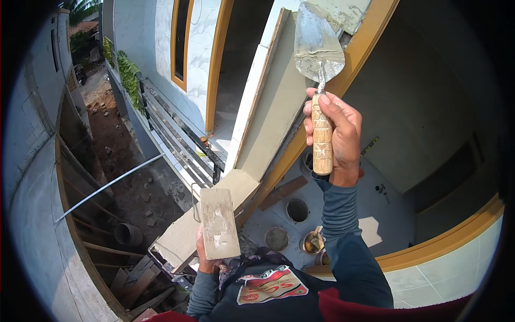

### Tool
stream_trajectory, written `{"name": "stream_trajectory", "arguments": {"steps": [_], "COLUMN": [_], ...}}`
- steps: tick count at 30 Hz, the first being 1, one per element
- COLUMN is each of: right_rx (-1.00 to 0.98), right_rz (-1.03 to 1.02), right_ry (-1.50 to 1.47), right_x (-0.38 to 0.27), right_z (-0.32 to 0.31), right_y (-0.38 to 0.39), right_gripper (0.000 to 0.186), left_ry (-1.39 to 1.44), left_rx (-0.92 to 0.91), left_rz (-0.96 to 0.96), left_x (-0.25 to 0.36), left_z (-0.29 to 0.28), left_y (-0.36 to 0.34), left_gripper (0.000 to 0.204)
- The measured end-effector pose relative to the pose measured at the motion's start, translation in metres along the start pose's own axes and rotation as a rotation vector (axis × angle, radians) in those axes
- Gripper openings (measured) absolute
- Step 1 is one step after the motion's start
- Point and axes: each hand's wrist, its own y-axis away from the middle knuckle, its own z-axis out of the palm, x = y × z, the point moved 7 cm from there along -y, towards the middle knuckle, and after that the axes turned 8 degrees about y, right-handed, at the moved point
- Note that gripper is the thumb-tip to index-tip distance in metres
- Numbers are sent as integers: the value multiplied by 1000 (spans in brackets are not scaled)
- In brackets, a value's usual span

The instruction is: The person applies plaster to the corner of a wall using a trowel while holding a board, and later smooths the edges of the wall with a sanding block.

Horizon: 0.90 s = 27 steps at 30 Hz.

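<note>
My right hand (pixel 338 129) is closed round the carved wooden handle of a trowel (pixel 320 48), held up at the upper centre, its blade smeared with grey mortar and in front of a long ledge (pixel 271 121) of smooth grey plaster edged by a strip. At lower centre my left hand (pixel 205 249) grips a rectangular float (pixel 219 220), its flat face up and coated with pale mortar; most of those fingers are hidden under it. A plastered corner (pixel 179 236) of the ledge lies behind the float, with a metal clamp at its end.
I look down past yellow frames (pixel 370 24) into a tiled room with several buckets (pixel 296 210) and a level (pixel 370 147). Left are black railings (pixel 171 129), a drop to a dirt passage (pixel 112 118), a pipe (pixel 107 189), a curved wall (pixel 37 188) and loose boards (pixel 139 284).
</note>
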Motion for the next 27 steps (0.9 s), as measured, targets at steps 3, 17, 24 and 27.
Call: {"name": "stream_trajectory", "arguments": {"steps": [3, 17, 24, 27], "right_rx": [-10, 15, -177, -101], "right_rz": [85, 357, 533, 482], "right_ry": [54, 161, 254, 285], "right_x": [-3, 180, 213, 174], "right_z": [-3, -33, -57, -84], "right_y": [-11, 109, 156, 168], "right_gripper": [38, 42, 38, 40], "left_ry": [44, -72, -212, -462], "left_rx": [2, -3, -64, -58], "left_rz": [-29, -49, 15, 53], "left_x": [-5, 3, -4, -25], "left_z": [15, 37, 40, 61], "left_y": [1, 3, -10, -28], "left_gripper": [44, 52, 50, 48]}}
